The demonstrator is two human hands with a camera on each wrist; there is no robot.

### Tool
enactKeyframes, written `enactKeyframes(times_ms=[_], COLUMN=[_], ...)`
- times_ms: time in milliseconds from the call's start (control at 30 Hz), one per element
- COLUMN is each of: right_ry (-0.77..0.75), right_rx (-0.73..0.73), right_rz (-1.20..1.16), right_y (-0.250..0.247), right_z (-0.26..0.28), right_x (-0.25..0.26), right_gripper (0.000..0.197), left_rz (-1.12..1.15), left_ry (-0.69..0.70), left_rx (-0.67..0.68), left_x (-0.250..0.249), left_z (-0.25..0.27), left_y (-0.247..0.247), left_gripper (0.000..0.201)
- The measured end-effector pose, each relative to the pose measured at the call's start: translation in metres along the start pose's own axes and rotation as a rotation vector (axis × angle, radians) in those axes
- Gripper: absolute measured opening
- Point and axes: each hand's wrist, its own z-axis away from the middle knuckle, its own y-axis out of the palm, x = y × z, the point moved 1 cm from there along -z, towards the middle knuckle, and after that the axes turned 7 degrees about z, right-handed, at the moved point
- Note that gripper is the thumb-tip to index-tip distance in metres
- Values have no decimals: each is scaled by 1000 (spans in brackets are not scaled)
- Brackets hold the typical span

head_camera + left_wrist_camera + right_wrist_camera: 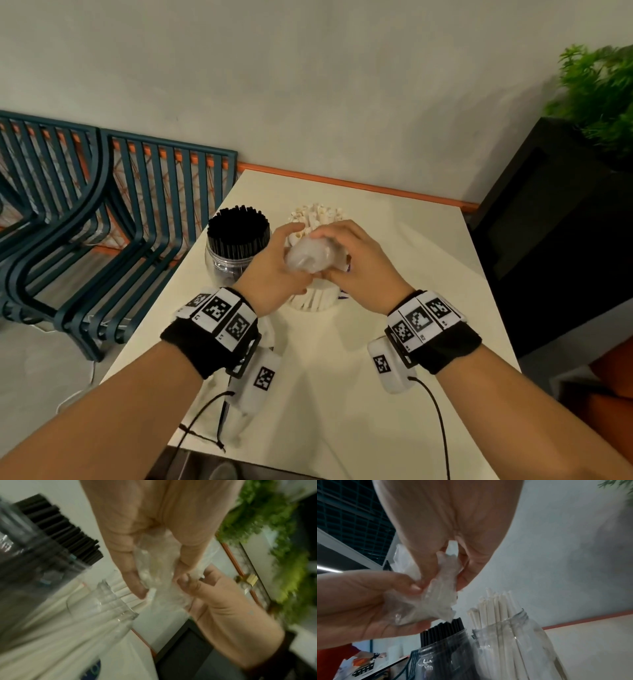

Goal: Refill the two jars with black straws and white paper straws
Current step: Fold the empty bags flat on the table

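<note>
Two clear jars stand side by side on the cream table [394, 260]. The left jar [236, 250] is packed with upright black straws [443, 630]; the right jar [518, 646] holds white paper straws [317, 212] and sits partly hidden under my hands. Above that jar both hands hold a crumpled clear plastic wrapper [310, 255]. My left hand [274, 270] cups it from below with curled fingers, and my right hand [356, 260] pinches its top between thumb and fingers [426, 566].
Dark teal slatted chairs [102, 219] stand left of the table. A black planter box [555, 219] with a green plant [603, 92] is at the right. A grey wall runs behind, along the table's orange back edge [359, 185].
</note>
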Motion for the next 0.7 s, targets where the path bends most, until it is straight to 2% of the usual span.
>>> enactKeyframes(times_ms=[100, 200, 267, 367, 500, 567, 633, 700], right_ry=[54, 48, 43, -56, -340, -482, -554, -588], right_rx=[-147, -301, -410, -500, -513, -503, -477, -416], right_rz=[-60, -127, -146, -83, 179, 343, 439, 498], right_y=[14, 37, 56, 81, 96, 103, 111, 118], right_z=[1, 6, 11, 20, 40, 55, 72, 95], right_x=[-2, -1, 0, -5, -20, -25, -23, -16], right_gripper=[45, 49, 55, 49, 50, 48, 40, 31], left_rz=[322, 703, 930, 1113, 1129, 1029, 860, 717], left_ry=[-81, -237, -242, -189, -165, -136, -120, -89], left_rx=[-47, 32, 107, 217, 328, 362, 338, 302], left_x=[8, 14, 23, 42, 71, 79, 91, 108], left_z=[3, 7, 6, 7, 21, 37, 53, 71], left_y=[3, 1, -6, -9, -9, -4, 0, 3], left_gripper=[65, 65, 61, 59, 75, 66, 57, 61])
